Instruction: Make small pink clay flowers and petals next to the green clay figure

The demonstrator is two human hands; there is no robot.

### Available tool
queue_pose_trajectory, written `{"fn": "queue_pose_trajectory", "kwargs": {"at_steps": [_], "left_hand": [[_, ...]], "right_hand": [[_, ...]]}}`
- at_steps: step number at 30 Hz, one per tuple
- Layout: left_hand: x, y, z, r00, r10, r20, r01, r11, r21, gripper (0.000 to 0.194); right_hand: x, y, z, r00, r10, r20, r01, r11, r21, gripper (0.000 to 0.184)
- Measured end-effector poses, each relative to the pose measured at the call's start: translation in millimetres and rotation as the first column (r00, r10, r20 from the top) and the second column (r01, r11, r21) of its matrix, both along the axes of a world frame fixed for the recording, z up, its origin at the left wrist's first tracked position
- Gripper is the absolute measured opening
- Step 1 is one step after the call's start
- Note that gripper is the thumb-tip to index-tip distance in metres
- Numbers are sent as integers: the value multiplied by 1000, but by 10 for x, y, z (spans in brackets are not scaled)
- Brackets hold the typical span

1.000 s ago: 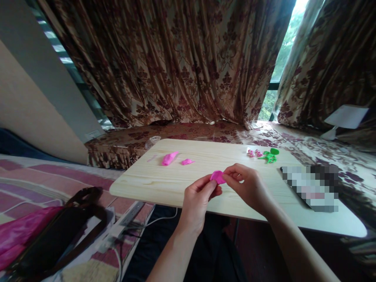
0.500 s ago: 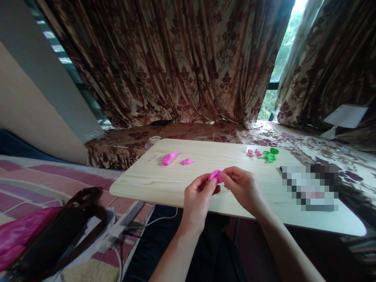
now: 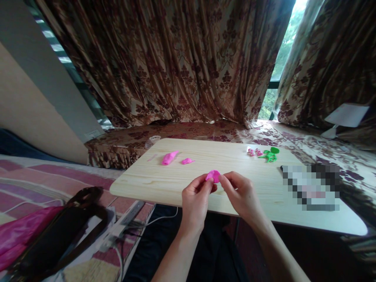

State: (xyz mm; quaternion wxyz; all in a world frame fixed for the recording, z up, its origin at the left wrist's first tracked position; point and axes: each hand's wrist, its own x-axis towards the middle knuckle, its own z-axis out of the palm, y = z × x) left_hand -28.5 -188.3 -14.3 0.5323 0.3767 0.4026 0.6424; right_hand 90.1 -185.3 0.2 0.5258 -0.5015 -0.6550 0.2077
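Note:
A small flattened piece of pink clay [image 3: 213, 176] is pinched between the fingertips of my left hand [image 3: 196, 199] and my right hand [image 3: 239, 194], held just above the near edge of a pale wooden board [image 3: 152, 178]. Both hands have their fingers closed on the piece. Farther back on the board lie a larger pink clay lump [image 3: 169, 158] and a smaller pink bit [image 3: 187, 161].
At the board's far right are small pink shapes [image 3: 254, 152] and green clay pieces [image 3: 270, 155]. A blurred flat object [image 3: 311, 186] lies on the right. A dark bag [image 3: 63, 229], pink cloth and cables sit at the lower left. Patterned curtains hang behind.
Both hands have shifted slightly left and toward me with the pink piece, turning and pressing it between the fingertips. Everything on the board stays put.

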Motion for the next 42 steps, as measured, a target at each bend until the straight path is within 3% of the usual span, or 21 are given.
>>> {"fn": "queue_pose_trajectory", "kwargs": {"at_steps": [7, 13, 19, 26, 30, 34, 36, 42], "left_hand": [[23, -10, 10, 999, -34, 1, 34, 999, -19, 34], [43, -29, 26, 997, -60, 42, 60, 998, 2, 38], [-3, -32, 21, 979, 95, -181, -73, 989, 125, 24], [7, -20, 52, 912, 205, -356, -125, 964, 236, 15], [-7, -16, 34, 966, 103, -235, -71, 988, 140, 27], [-4, -25, -3, 992, -96, -84, 99, 995, 32, 36], [5, -23, -29, 984, -139, -113, 142, 990, 13, 33], [-4, -5, -90, 971, -112, -210, 117, 993, 8, 30]], "right_hand": [[60, 0, 96, 996, 69, -61, -70, 998, -11, 22], [1, 13, -16, 968, 116, -224, -137, 987, -79, 26], [-29, 58, -135, 951, 79, -299, -114, 988, -102, 26], [-45, 25, -87, 947, 96, -307, -131, 987, -96, 24], [-31, 36, -87, 948, 78, -309, -116, 988, -106, 24], [-16, 47, -95, 948, 84, -308, -125, 985, -116, 25], [-9, 43, -80, 956, 94, -280, -131, 985, -115, 26], [53, 50, -10, 993, 106, -41, -107, 994, -3, 20]]}}
